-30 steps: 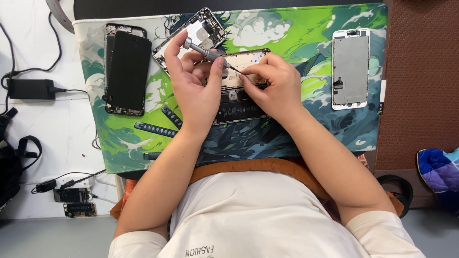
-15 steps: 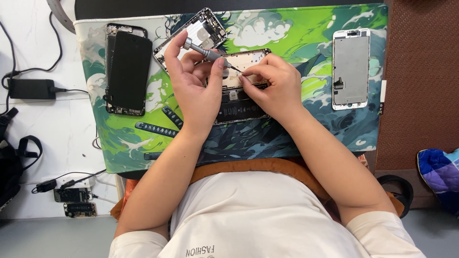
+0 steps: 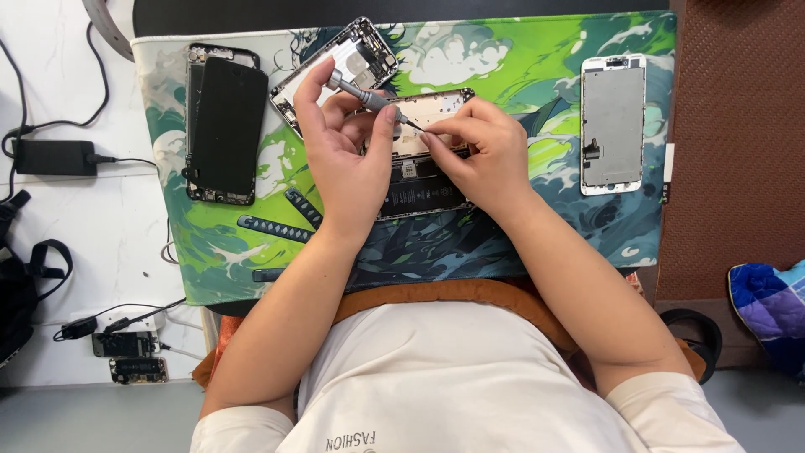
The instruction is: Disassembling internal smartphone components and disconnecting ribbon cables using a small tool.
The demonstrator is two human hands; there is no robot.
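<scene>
My left hand (image 3: 340, 164) is shut on a grey screwdriver (image 3: 365, 96), whose thin tip points right and down toward my right hand (image 3: 478, 155). The right hand's fingertips are pinched together at that tip; whether they hold a small part is hidden. Both hands rest over an opened phone body (image 3: 419, 189) with a black battery, lying on a green and blue patterned mat (image 3: 520, 59). A second opened phone shell (image 3: 356, 54) lies just beyond my left hand.
A black phone stack (image 3: 222, 126) lies at the mat's left and a white screen panel (image 3: 614, 122) at its right. Two dark strips (image 3: 272, 228) sit by my left wrist. A black charger (image 3: 54, 157) and cables are on the white table; a blue quilted cloth (image 3: 771, 310) is at right.
Hardly anything differs: the screwdriver has shifted slightly between the left fingers, and both hands stay over the opened phone.
</scene>
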